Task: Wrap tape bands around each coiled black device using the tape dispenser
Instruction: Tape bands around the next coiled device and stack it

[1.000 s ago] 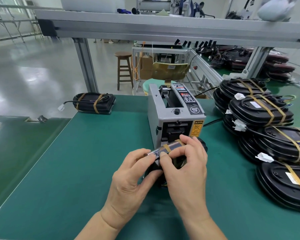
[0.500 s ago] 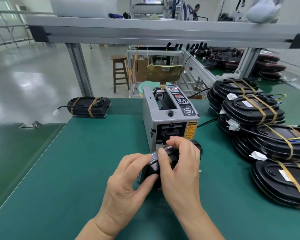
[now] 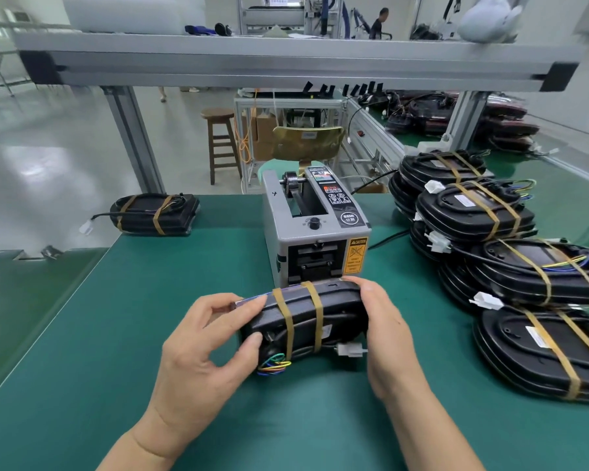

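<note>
A coiled black device [image 3: 334, 316] stands on its edge on the green mat, just in front of the grey tape dispenser [image 3: 315, 229]. Two tan tape bands cross it side by side, and coloured wires and a white connector hang from its underside. My left hand [image 3: 208, 345] grips its left end, thumb below and fingers on top. My right hand [image 3: 383, 331] wraps round its right end. A thin strip, maybe tape, sticks out by my left fingertips.
A pile of banded black devices [image 3: 510, 253] fills the mat's right side. One banded device [image 3: 155, 214] lies alone at the far left corner. An aluminium frame beam [image 3: 286, 62] runs overhead, with a wooden stool [image 3: 220, 141] on the floor beyond.
The device was turned from flat under my hands to standing on its edge, showing two bands. My hands moved apart to its two ends.
</note>
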Motion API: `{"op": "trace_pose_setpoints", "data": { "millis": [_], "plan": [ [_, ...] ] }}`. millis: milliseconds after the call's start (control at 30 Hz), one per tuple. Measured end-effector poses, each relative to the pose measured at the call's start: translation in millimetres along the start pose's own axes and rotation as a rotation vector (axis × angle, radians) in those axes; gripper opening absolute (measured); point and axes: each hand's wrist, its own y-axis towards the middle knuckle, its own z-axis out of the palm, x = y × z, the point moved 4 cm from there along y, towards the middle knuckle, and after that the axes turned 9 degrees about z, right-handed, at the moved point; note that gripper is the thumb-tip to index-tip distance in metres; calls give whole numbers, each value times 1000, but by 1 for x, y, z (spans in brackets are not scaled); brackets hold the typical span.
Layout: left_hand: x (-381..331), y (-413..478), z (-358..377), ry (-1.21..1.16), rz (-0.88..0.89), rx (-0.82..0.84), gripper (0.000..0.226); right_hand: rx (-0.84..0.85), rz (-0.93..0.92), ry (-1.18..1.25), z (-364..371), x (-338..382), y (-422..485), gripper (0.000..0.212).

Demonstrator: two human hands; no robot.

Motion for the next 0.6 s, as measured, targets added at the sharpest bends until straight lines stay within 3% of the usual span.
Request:
{"op": "trace_pose_setpoints", "data": {
  "millis": [100,200,300,367,600],
  "plan": [
    [-5,9,-5,11,-39,51,37,8,6,58,5,-1,-2,35],
    [-12,32,-2,158,-59,169,55,-7,18,84,10,-2,-1,32],
    [-17,55,20,436,-76,506,79,8,40,102,19,-4,0,27],
    [-11,60,33,626,-62,667,82,18,60,89,24,-4,2,24],
    [0,57,27,574,-55,644,90,-126,85,104,20,17,30,13]
  ]
}}
